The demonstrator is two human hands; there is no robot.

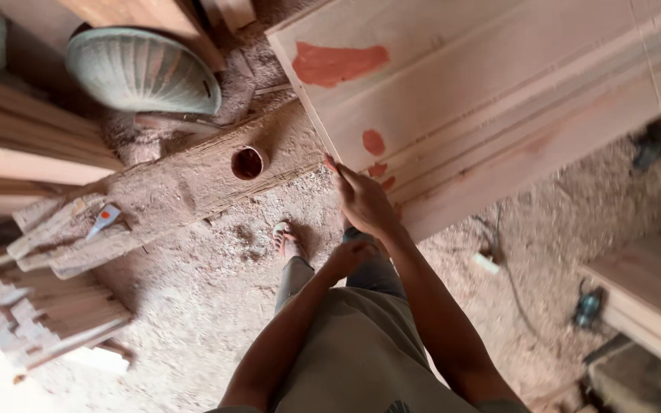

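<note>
Where sawdust floor (193, 306) spreads, right hand (363, 200) touches panel (499, 99).

small tube (104, 219) | on dusty plank (185, 183) | white, orange label | possibly glue

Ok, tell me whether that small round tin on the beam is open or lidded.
Open: the small tin stands upright on the wooden beam, no lid on it, its reddish inside showing.

Single head-worn view, steeply downward, close over own torso and sawdust floor (216, 306).
</note>
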